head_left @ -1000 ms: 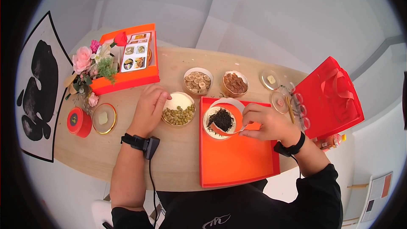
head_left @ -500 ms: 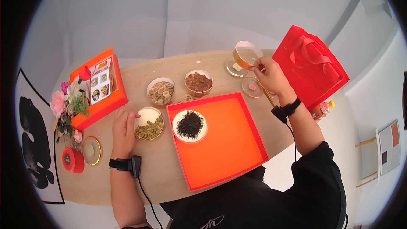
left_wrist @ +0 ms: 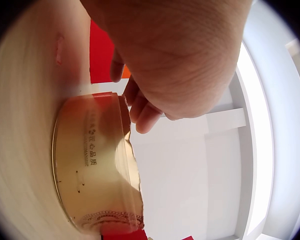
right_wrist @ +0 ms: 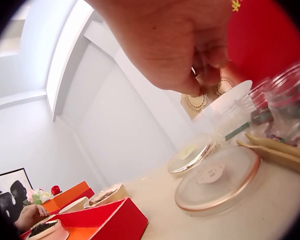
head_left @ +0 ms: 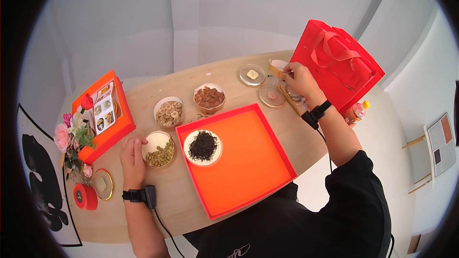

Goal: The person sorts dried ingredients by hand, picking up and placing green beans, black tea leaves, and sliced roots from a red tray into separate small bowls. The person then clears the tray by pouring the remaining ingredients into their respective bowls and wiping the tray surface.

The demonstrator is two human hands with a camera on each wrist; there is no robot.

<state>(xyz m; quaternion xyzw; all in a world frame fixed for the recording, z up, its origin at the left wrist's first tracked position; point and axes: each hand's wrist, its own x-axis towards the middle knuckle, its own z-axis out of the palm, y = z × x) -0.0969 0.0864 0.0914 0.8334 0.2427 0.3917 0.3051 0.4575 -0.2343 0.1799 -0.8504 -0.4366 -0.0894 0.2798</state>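
My right hand [head_left: 303,83] pinches a ring-shaped paper band [head_left: 276,70], pale inside and gold outside, at the table's far right. In the right wrist view the band [right_wrist: 195,102] carries a lace-like pattern, and my fingers partly cover it. My left hand [head_left: 132,155] lies beside a round tub of green pieces [head_left: 160,155], its fingers loosely bent at the rim. From the left wrist the clear tub wall [left_wrist: 85,160] shows printed lettering. A tub heaped with dark shreds [head_left: 202,147] stands in the upper left corner of an orange-lined red tray [head_left: 239,172].
Tubs of sliced pale pieces [head_left: 169,112] and brown flakes [head_left: 209,97] stand behind the tray. Round clear lids [head_left: 252,75], wooden tongs [head_left: 290,99] and small jars [right_wrist: 290,95] lie near a red gift bag [head_left: 330,67]. Flowers [head_left: 71,134] and an orange box [head_left: 114,114] occupy the left.
My right hand has lifted the paper band from around the dark-shred tub and carried it right, down beside the lids. My left hand stays by the green-piece tub. The head view has turned.
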